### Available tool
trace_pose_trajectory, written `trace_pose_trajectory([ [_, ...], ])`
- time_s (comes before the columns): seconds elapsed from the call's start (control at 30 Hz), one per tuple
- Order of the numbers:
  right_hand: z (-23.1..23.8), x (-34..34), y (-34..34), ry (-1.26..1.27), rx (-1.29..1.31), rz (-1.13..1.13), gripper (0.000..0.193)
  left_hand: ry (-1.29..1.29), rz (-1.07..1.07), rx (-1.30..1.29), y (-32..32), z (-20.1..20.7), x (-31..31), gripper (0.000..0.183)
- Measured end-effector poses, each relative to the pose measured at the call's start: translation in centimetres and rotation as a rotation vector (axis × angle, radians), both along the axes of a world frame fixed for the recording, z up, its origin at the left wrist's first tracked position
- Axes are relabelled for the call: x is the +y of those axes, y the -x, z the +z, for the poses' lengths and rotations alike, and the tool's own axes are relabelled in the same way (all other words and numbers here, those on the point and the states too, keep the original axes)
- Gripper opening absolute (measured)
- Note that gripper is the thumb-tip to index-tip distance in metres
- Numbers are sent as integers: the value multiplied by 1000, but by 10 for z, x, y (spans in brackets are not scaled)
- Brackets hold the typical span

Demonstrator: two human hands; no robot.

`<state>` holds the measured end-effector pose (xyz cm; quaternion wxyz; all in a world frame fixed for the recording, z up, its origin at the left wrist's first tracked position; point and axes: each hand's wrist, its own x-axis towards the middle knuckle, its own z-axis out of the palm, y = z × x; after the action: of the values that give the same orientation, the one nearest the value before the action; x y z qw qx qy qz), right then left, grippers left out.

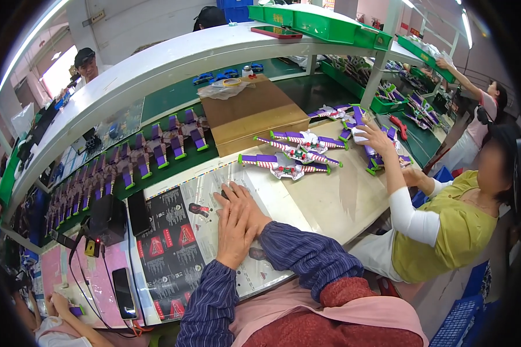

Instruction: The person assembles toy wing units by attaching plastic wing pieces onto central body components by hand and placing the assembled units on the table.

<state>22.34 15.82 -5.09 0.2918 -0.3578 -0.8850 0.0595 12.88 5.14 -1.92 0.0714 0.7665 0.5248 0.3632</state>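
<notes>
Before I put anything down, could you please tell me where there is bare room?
The tan board is bare between the purple-winged toys and the right sleeve, as is the cardboard box in front of its plastic bag. Leftward is crowded: toy row, black case, phone, printed sheet under left hand and right hand.

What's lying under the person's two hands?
A glossy printed sheet, black and pale, spreads beneath the left hand and right hand. Whatever their palms cover can't be seen.

The person's left hand and right hand are bare. Dark blue sleeves have thin pale stripes; textured red clothing flanks the pink cloth.
</notes>
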Motion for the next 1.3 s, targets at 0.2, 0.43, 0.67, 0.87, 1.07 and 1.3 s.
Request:
trace_pose_trajectory([
  [0.2,5,-3,-2,28,6,15,56,8,16,5,0,1,-2,60],
  [0.43,3,0,-7,20,-20,-12,55,-6,16,-16,-3,-5,1,59],
  [0.67,-1,0,-2,30,-52,-11,55,-8,11,-29,1,-6,0,59],
  [0.87,-2,1,-4,20,-50,-15,55,-1,20,-17,-1,-5,0,58],
  [1.07,-2,2,-5,13,-43,-14,54,-10,15,-16,-2,-5,1,58],
  [1.3,3,-1,-5,-10,-9,8,54,-31,24,-25,-2,-7,1,56],
])
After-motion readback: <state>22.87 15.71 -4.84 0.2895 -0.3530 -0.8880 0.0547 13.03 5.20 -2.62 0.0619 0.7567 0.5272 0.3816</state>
